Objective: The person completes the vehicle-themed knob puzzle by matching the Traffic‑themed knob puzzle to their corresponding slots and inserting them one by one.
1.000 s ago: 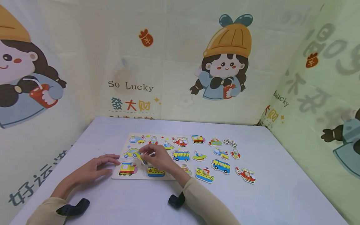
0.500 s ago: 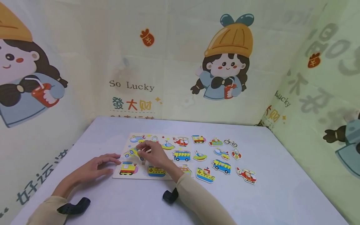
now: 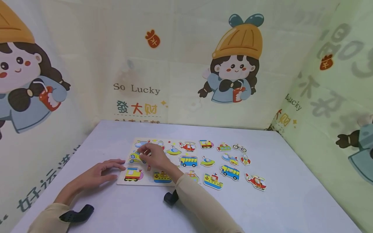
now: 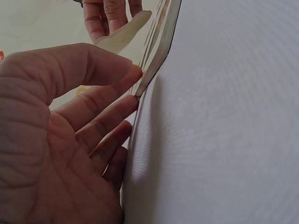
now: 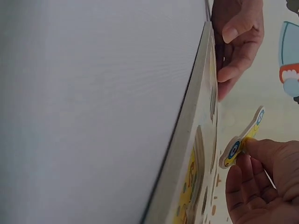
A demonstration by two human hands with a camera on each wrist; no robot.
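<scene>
A yellow car puzzle piece point(image 5: 234, 149) with blue wheels is pinched between the thumb and fingers of my right hand point(image 3: 157, 157). In the right wrist view it stands tilted, apart from the wooden puzzle board point(image 5: 180, 154). The head view has the piece over the left of the board's middle row, partly hidden by the fingers. My left hand point(image 3: 97, 174) lies on the table at the board's left edge, fingers loosely extended. Its fingertips point(image 4: 133, 102) touch the board's edge in the left wrist view.
Loose vehicle pieces lie right of the board: a train point(image 3: 206, 144), a bicycle point(image 3: 239, 148), a bus point(image 3: 229, 172), a ship point(image 3: 213, 181), a helicopter point(image 3: 255, 182) and several others. Patterned cloth walls point(image 3: 180, 64) surround the white table point(image 3: 279, 207).
My right hand has moved slightly left and away from me with the car piece, which has turned to lie more level over the board. The left hand stays put.
</scene>
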